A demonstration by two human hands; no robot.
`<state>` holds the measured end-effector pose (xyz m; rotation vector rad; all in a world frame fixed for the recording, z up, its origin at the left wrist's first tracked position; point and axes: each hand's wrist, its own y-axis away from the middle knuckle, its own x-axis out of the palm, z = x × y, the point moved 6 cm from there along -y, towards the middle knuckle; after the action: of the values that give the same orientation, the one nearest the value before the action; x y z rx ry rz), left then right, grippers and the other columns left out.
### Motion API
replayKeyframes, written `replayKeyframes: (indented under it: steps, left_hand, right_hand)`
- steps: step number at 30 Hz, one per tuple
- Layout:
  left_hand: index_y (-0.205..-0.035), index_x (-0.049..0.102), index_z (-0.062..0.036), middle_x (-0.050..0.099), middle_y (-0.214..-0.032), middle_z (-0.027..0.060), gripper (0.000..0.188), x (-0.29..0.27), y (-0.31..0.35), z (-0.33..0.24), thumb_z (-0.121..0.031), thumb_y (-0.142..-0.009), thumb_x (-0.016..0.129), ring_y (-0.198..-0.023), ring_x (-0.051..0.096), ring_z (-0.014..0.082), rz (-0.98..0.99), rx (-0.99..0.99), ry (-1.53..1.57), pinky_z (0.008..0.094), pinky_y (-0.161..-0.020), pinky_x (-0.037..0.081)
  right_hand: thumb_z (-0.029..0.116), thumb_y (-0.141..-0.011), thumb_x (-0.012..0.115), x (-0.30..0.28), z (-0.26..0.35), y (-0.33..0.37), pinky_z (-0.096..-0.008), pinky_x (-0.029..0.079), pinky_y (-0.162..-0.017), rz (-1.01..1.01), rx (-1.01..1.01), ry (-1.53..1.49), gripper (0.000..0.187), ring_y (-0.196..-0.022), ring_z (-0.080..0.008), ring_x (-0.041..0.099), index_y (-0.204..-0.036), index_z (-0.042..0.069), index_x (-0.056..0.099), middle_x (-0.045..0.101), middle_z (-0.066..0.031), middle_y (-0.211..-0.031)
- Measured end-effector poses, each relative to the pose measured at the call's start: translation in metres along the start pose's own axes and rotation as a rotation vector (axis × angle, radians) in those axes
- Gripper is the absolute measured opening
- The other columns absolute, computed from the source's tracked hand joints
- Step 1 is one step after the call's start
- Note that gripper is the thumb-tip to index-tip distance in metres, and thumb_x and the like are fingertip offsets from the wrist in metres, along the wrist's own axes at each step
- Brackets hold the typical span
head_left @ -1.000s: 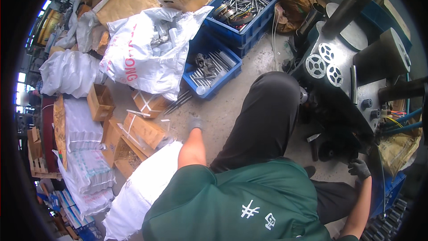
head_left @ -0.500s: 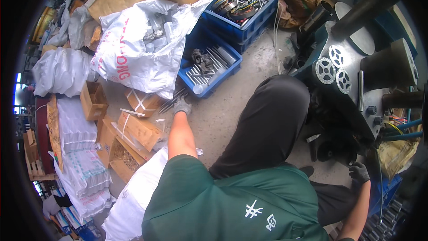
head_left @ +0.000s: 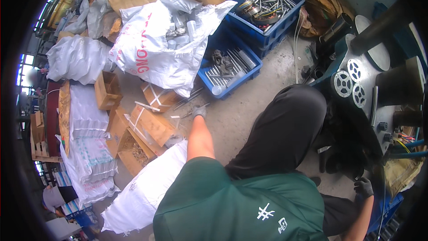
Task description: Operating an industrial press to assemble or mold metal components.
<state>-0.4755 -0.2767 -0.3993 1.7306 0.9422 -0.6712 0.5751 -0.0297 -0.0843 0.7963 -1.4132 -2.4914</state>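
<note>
My gloved left hand (head_left: 199, 111) reaches the thin metal rods (head_left: 189, 102) on the floor; whether my grip is spread, I cannot tell. They look stiff, slippery; pinch mid-length.

your left hand (head_left: 199, 111) wears a grey glove, your right hand (head_left: 364, 187) a black one. your short-sleeved shirt (head_left: 240, 205) is dark green with white marks. the two plastic crates (head_left: 229, 67) are bright blue, the woven sack (head_left: 156, 49) white with red lettering, the cardboard boxes (head_left: 151, 127) tan.
</note>
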Motion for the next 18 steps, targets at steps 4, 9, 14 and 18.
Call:
replayKeyframes:
  steps: [4,9,14,18]
  left_hand:
    - [-0.128,0.068,-0.0076,0.074,-0.122,0.0186,0.047,0.086,0.010,0.016,-0.036,-0.092,0.067,-0.108,0.071,0.0327,0.057,-0.122,0.345,0.0408,-0.094,0.055]
    - [-0.135,0.068,-0.0078,0.073,-0.134,0.0173,0.051,0.078,-0.070,0.074,-0.035,-0.093,0.071,-0.109,0.074,0.0320,0.126,-0.263,0.901,0.0421,-0.091,0.058]
    - [-0.129,0.074,-0.0103,0.075,-0.130,0.0149,0.041,0.134,-0.012,0.065,-0.030,-0.093,0.071,-0.113,0.074,0.0307,0.262,0.318,-0.092,0.0433,-0.095,0.059]
    - [-0.122,0.080,-0.0127,0.077,-0.127,0.0125,0.032,0.075,-0.002,0.052,-0.025,-0.094,0.072,-0.116,0.074,0.0293,0.243,0.716,-1.192,0.0445,-0.098,0.060]
  right_hand:
    - [0.005,-0.090,0.066,-0.021,-0.008,0.029,-0.0357,0.051,-0.046,-0.097,0.014,0.045,0.024,-0.058,-0.0272,0.071,-0.114,0.003,0.067,0.072,-0.0135,-0.081]
    - [0.004,-0.090,0.067,0.007,-0.003,-0.012,-0.0352,0.052,-0.045,-0.047,-0.056,0.046,0.023,-0.056,-0.0269,0.070,-0.113,0.003,0.067,0.073,-0.0142,-0.081]
    - [0.005,-0.091,0.066,-0.026,-0.030,-0.012,-0.0390,0.054,-0.046,-0.003,-0.064,-0.034,0.023,-0.058,-0.0311,0.071,-0.114,0.001,0.066,0.071,-0.0172,-0.081]
    - [0.004,-0.091,0.065,-0.012,-0.024,-0.043,-0.0415,0.055,-0.045,0.022,-0.085,0.052,0.025,-0.059,-0.0327,0.072,-0.115,0.000,0.065,0.071,-0.0177,-0.083]
